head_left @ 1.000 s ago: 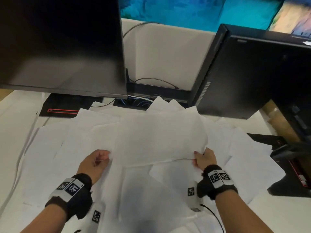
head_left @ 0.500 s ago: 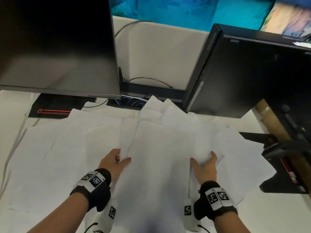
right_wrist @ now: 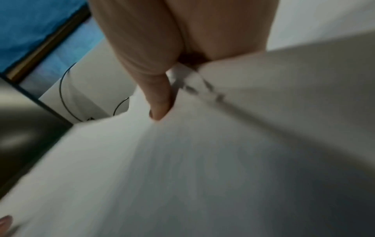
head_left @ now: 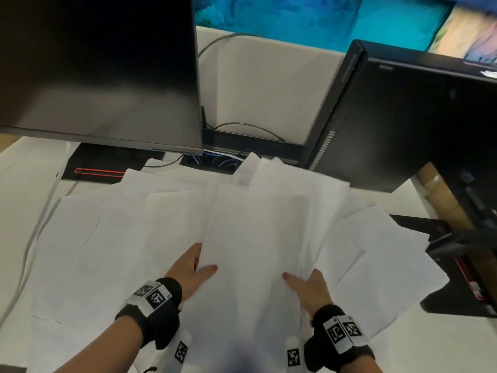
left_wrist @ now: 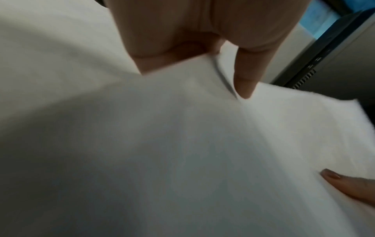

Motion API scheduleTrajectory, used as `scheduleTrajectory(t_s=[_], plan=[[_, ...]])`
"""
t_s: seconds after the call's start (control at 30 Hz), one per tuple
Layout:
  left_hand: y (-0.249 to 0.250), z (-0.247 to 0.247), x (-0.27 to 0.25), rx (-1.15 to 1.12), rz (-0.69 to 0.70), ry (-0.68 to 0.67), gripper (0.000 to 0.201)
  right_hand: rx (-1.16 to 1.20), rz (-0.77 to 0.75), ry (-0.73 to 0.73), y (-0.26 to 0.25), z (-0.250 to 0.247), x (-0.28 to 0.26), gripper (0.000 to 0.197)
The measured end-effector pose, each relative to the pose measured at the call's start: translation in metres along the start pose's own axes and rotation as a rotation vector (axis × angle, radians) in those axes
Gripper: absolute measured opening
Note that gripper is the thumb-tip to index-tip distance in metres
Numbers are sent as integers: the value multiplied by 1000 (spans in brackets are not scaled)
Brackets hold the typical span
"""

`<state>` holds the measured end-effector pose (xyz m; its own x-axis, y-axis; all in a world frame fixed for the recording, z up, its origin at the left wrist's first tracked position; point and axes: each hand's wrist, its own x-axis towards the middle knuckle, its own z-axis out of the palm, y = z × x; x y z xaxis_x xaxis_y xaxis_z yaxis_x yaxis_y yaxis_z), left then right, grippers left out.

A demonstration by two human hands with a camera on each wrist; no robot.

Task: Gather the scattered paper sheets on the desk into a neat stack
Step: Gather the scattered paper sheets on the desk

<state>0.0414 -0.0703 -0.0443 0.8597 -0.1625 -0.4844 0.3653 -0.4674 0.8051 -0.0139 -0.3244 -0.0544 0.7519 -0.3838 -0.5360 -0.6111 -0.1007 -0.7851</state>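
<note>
Holding the middle bundle of paper sheets [head_left: 258, 238] between my hands, left hand [head_left: 188, 273] pinching its left edge, right hand [head_left: 309, 286] pinching its right, looser sheets fanned across the desk [head_left: 16, 184] around.

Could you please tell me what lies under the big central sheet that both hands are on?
More white sheets fan out from beneath the central sheet on both sides. Both hands' fingers go under its edges, thumbs on top. What lies beneath its middle is covered.
</note>
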Motion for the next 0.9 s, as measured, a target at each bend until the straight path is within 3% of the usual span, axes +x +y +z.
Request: scheduleTrajectory(t_s=[0.1, 0.13, 0.2, 0.27, 0.3, 0.47, 0.53, 0.6, 0.67, 0.7, 0.8, 0.9], plan=[[0, -7, -4, -116, 0, 245, 31, 154, -6, 88, 4, -4, -1, 18], [-2, -14, -6, -85, 3, 342, 34, 186, 12, 98, 2, -6, -4, 9], [-9, -31, -8, 63, -34, 524, 51, 245, 33, 113, 5, -13, -3, 15], [-20, -49, -11, 115, -176, 627, 67, 284, 52, 113, 9, -16, -1, 11], [-24, -55, -12, 68, -235, 642, 71, 323, 67, 118, 11, -16, 2, 18], [-30, -52, -9, -234, -220, 438, 81, 476, 80, 85, 13, -14, 3, 43], [-26, -41, -10, -272, -211, 300, 69, 508, 72, 56, 16, -13, 3, 56], [-24, -33, -11, -262, -187, 164, 41, 536, 79, 30, 16, -11, -1, 44], [-26, -31, -12, -215, -140, 72, 21, 554, 83, -12, 18, -12, -2, 53], [-24, -30, -15, -192, -129, 52, 19, 560, 92, -45, 20, -12, -3, 62], [-17, -24, -20, -134, -97, -6, 17, 516, 70, -158, 19, -12, -8, 61], [-10, -14, -22, 8, -65, -118, 14, 403, 44, -213, 19, -5, -9, 93]])
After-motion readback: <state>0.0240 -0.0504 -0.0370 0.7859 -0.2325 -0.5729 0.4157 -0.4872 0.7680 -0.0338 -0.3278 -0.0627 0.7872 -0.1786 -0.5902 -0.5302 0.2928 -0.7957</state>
